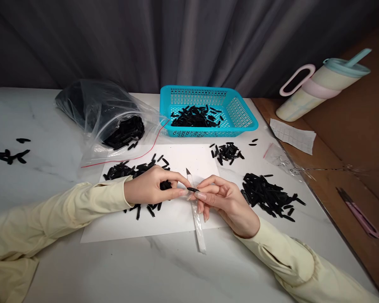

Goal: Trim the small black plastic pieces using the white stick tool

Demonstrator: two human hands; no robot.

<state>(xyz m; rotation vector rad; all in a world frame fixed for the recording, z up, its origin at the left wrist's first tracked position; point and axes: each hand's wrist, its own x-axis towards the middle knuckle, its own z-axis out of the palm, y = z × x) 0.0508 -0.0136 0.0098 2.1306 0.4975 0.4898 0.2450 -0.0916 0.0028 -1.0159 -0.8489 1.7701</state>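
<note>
Head view, catalogue of the worktable.

Item 1: small black plastic piece, slender, pinched between the fingertips of both hands at the middle of the white paper sheet. Its long axis runs roughly left to right, from one hand to the other. It lies directly between the hands, equally near to each.

Item 2: left hand, fingers closed on the left end of the piece; a few more black pieces appear tucked under its palm.

Item 3: right hand, thumb and forefinger closed on the right end of the piece. The same hand also holds a white-handled craft knife, blade tip pointing away from the person, handle trailing toward the near table edge. The knife crosses just under the piece, nearly at right angles to it.

Item 4: loose heaps of black pieces: left heap behind the left hand, right heap just beside the right hand, small heap further back.

Item 5: turquoise basket, partly filled with pieces, at the back.

Item 6: clear plastic bag of pieces, back left.

Item 7: lidded tumbler with straw, lying tilted, far right.
</note>
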